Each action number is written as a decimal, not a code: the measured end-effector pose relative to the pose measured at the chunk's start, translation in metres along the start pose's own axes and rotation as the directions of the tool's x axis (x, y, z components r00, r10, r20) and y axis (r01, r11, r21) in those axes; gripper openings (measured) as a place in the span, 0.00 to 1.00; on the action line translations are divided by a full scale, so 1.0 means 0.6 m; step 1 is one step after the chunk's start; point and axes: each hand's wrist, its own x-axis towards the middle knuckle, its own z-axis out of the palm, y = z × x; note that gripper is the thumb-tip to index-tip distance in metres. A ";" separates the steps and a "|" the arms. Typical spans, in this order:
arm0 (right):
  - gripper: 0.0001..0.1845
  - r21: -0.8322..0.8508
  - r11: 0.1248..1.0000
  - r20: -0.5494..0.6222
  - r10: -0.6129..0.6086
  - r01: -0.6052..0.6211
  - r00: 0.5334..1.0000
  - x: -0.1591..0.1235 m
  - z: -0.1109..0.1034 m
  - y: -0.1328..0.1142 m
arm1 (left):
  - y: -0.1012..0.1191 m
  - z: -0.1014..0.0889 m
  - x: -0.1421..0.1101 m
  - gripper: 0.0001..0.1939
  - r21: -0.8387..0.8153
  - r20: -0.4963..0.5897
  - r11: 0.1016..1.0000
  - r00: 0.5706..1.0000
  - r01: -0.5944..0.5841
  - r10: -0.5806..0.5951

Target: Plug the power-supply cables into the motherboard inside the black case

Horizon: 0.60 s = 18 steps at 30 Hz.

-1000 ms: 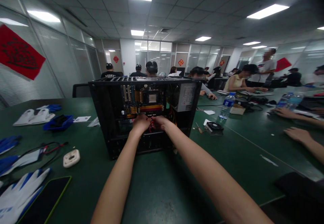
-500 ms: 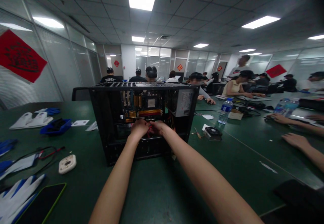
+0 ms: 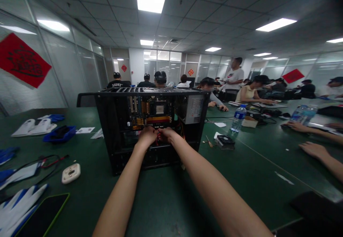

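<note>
An open black computer case [image 3: 107, 137] stands on the green table in front of me. Inside it sit a motherboard [image 3: 150, 105] with a bare square chip and orange memory slots, and a grey power supply [image 3: 194, 108] at the upper right. Both my hands reach into the lower part of the case, close together below the slots. My left hand [image 3: 148, 136] has its fingers curled at a bundle of red cables [image 3: 158, 139]. From the other side, my right hand [image 3: 166, 135] closes on the same cables. The fingertips and the cable ends are mostly hidden.
On the left lie a blue tray [image 3: 59, 134], white-and-blue gloves [image 3: 23, 206], a phone [image 3: 44, 215] and a white square device [image 3: 71, 174]. To the right are a cooling fan with heatsink [image 3: 225, 141], a screwdriver [image 3: 209, 142] and a water bottle [image 3: 238, 118]. Another person's hand [image 3: 313, 149] rests farther right.
My hands stay at the same spot in the case, with barely any shift. In the background, a standing person has moved to the left.
</note>
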 end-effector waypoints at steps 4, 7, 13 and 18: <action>0.09 -0.063 0.997 -0.010 -0.044 0.043 0.999 0.001 0.006 -0.001 | 0.002 -0.002 -0.001 0.16 0.002 0.008 1.000 1.000 0.005 -0.005; 0.10 -0.143 0.983 -0.008 -0.117 0.115 0.993 0.002 0.004 0.001 | 0.001 -0.002 -0.001 0.16 0.003 0.008 1.000 1.000 0.010 -0.010; 0.25 -0.397 0.833 0.043 -0.403 0.386 0.914 0.001 -0.033 0.008 | -0.002 -0.007 -0.002 0.16 0.015 -0.047 0.999 0.998 0.048 -0.048; 0.27 -0.511 0.535 0.251 -0.655 0.672 0.713 -0.021 -0.049 0.011 | 0.006 -0.008 -0.003 0.17 0.026 -0.103 0.998 0.993 0.064 -0.061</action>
